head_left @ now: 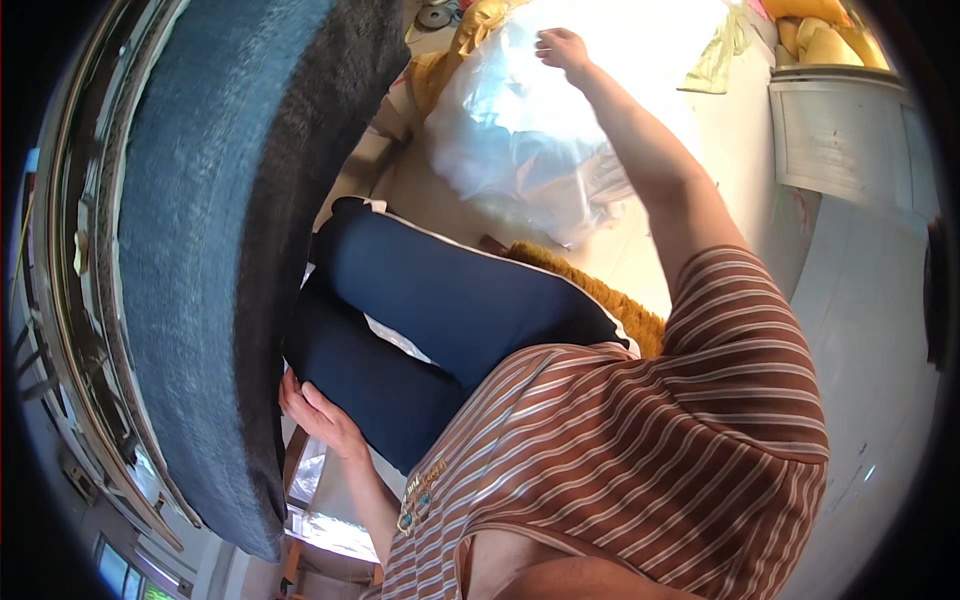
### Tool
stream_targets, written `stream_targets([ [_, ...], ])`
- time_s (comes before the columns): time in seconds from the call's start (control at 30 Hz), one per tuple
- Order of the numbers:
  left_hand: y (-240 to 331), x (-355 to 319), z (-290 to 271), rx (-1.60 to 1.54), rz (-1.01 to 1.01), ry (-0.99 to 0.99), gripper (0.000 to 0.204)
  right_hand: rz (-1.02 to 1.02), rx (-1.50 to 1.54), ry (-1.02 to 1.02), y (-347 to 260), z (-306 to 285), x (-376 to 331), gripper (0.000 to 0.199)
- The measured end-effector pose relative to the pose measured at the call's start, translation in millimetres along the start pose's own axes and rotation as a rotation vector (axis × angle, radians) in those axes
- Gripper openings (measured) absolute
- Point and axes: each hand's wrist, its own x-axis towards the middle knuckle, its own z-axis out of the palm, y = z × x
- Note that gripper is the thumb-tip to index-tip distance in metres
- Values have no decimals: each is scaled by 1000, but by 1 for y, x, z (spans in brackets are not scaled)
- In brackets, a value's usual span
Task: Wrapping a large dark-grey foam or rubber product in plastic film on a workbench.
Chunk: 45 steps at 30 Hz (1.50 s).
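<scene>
The right hand (562, 48) is resting, fingers loosely together, on a crinkly clear plastic bag (520, 140); the left hand (318, 410), fingers spread, is pressing a fuzzy grey cushion (200, 250).

The pale floor (730, 150) carries a big bulging clear plastic bag (520, 130), a shaggy mustard-yellow mat (610, 295) just beside it, yellow cloth (830, 40) near the far edge, and a white slatted panel (850, 130).
</scene>
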Motion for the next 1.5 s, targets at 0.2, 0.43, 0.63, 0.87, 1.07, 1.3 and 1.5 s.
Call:
stream_targets([
  [0.2, 14, 7, 5, 80, -30, 0, 37, -44, -913, 69, 55, 46, 14, 54],
  [0.43, 10, 16, 5, 187, 31, 3, 37, 123, -219, -149, 80, -23, -14, 26],
  [0.63, 33, 19, 5, 64, 292, 50, 23, -16, 827, 407, 41, -111, -23, 14],
  [0.87, 153, 71, 46, -454, 574, -41, 29, -523, 262, -173, -88, -5, -145, 21],
  [1.07, 257, 90, 58, -1100, 371, -492, 73, -676, 296, -990, -199, 64, -269, 16],
  [1.3, 169, 77, -29, -859, 194, -609, 24, -857, 892, -877, -385, 92, -275, 8],
  [1.5, -33, 70, -224, -877, -48, 160, 49, -1641, 4, -522, -372, 179, -242, 36],
])
